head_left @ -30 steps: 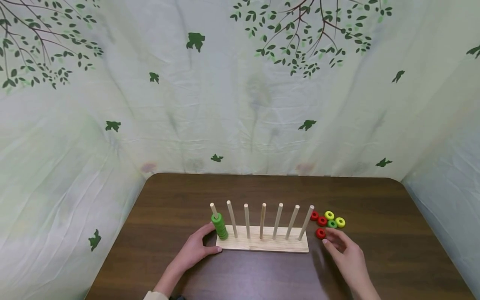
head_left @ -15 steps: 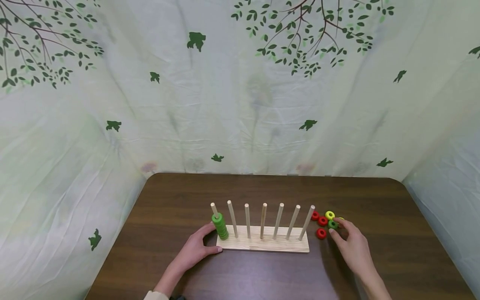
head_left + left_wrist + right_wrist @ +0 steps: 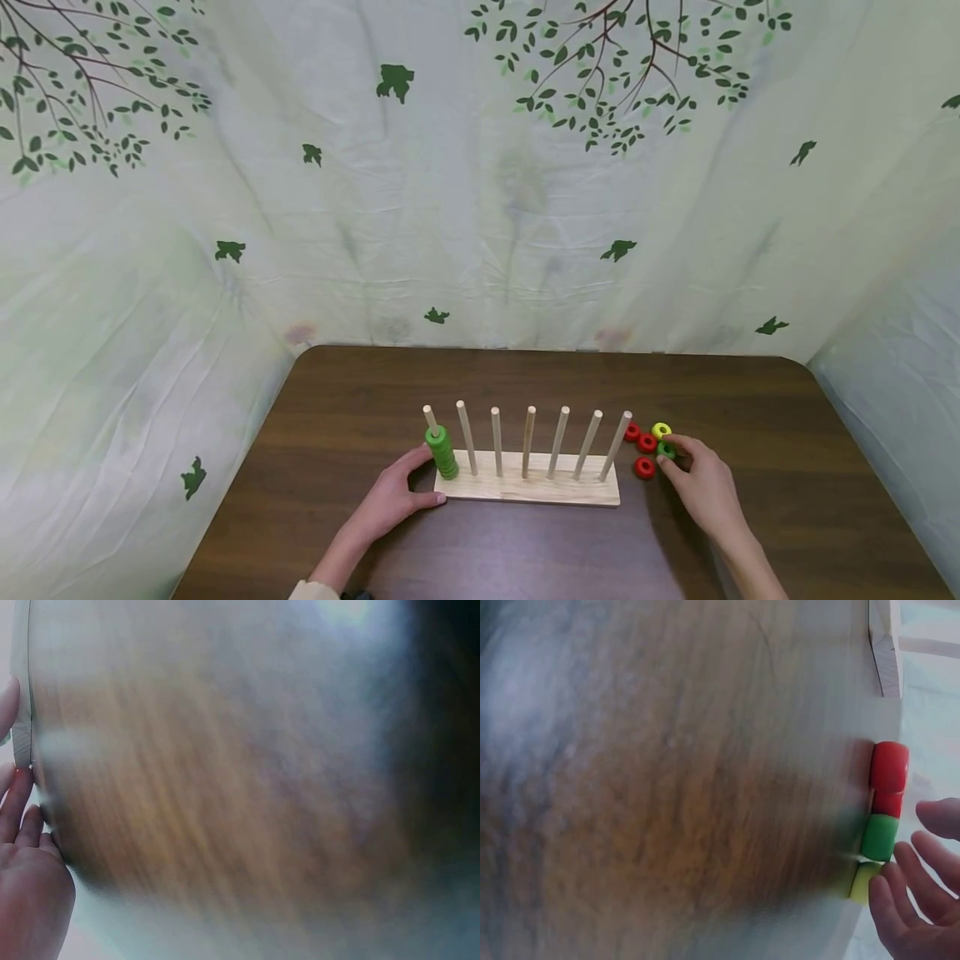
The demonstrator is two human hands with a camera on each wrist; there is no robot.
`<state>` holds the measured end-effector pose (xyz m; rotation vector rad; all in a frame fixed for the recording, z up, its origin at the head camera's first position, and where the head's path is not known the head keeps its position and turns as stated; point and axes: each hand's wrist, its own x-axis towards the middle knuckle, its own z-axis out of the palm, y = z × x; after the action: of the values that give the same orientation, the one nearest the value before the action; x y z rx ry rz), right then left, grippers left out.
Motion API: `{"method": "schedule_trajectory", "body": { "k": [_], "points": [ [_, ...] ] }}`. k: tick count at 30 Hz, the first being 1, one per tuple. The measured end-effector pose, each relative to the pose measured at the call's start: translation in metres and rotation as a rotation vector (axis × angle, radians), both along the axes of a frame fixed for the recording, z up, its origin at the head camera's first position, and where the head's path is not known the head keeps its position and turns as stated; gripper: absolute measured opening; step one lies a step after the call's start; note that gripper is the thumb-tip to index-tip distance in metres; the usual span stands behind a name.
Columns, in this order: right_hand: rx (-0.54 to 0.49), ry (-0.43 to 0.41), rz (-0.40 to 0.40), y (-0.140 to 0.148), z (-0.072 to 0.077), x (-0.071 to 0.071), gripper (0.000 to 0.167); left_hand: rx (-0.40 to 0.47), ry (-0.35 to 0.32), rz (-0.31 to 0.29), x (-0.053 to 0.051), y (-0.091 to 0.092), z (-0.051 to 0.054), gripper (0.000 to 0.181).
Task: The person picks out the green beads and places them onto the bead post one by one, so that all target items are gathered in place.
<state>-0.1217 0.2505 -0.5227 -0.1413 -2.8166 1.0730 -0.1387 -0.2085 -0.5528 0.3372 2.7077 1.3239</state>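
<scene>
A wooden peg board (image 3: 536, 492) with a row of upright pegs stands on the table. Green rings (image 3: 442, 454) are stacked on its leftmost peg. My left hand (image 3: 396, 492) holds the board's left end, thumb at the front edge and fingers farther back; the left wrist view shows the fingers (image 3: 28, 825) by the board's end (image 3: 22, 739). My right hand (image 3: 705, 492) hovers with thumb and fingers parted over a loose green ring (image 3: 666, 450). In the right wrist view, the fingers (image 3: 922, 892) are just above the green ring (image 3: 880, 838) and a yellow ring (image 3: 864, 881).
Red rings (image 3: 644, 467) lie between the board's right end and my right hand. Another yellow ring (image 3: 661, 431) lies behind the green one. Dark wooden table (image 3: 525, 550) surrounds the board, and a leaf-printed cloth (image 3: 480, 208) hangs behind it.
My right hand has moved from beside the front red ring, right and back to the green ring, covering one yellow ring. My left hand and the board stay put.
</scene>
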Motion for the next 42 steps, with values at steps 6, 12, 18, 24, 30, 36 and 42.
{"method": "schedule_trajectory", "body": {
  "k": [6, 12, 18, 24, 30, 36, 42],
  "points": [
    [0.019, 0.018, -0.002, -0.001, -0.002, 0.000, 0.029, -0.001, 0.005, 0.003, 0.000, 0.000, -0.001, 0.072],
    [0.014, -0.024, 0.006, -0.001, -0.005, 0.001, 0.028, 0.005, -0.015, 0.002, 0.000, -0.001, 0.000, 0.073],
    [-0.002, -0.074, 0.013, 0.001, -0.008, 0.002, 0.033, 0.003, -0.020, 0.004, 0.000, 0.000, 0.000, 0.073],
    [-0.025, -0.110, 0.012, 0.004, -0.009, 0.005, 0.037, -0.002, -0.025, 0.002, 0.000, 0.000, 0.000, 0.073],
    [-0.023, -0.092, -0.001, 0.006, -0.009, 0.012, 0.036, -0.001, -0.028, 0.007, 0.001, -0.001, 0.001, 0.073],
    [-0.028, -0.061, -0.011, 0.008, -0.005, 0.020, 0.036, -0.008, -0.018, 0.010, 0.000, 0.000, 0.000, 0.072],
    [-0.049, -0.035, -0.007, 0.005, 0.001, 0.027, 0.037, -0.015, -0.011, 0.011, -0.001, -0.001, -0.001, 0.073]
  ]
}}
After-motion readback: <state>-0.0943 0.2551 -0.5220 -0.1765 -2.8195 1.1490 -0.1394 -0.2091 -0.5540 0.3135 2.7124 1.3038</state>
